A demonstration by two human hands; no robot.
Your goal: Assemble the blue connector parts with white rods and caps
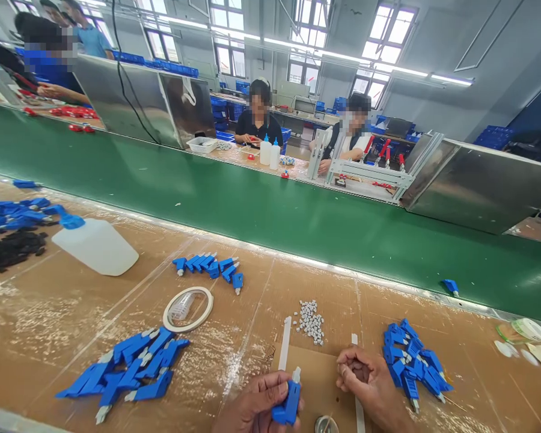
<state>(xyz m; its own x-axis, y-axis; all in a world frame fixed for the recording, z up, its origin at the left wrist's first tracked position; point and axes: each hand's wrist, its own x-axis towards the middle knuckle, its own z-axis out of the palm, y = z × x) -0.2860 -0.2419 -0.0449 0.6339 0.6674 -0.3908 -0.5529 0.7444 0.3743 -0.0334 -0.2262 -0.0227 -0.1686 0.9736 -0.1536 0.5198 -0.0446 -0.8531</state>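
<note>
My left hand (256, 406) is closed round a small blue plastic connector (288, 403) with a white tip, held upright at the bottom centre. My right hand (365, 382) is curled just to its right, fingers pinched on something small and dark that I cannot make out. A cluster of tiny white parts (311, 322) lies just beyond both hands. A pile of blue connectors (412, 361) lies right of my right hand, and another pile of blue connectors (130, 367) lies to the left.
A roll of tape (188, 308), a row of blue connectors (210, 267) and a tipped white bottle (92, 243) lie on the brown bench. A green conveyor belt (275, 210) runs across behind. Beyond it, seated people work at the far bench.
</note>
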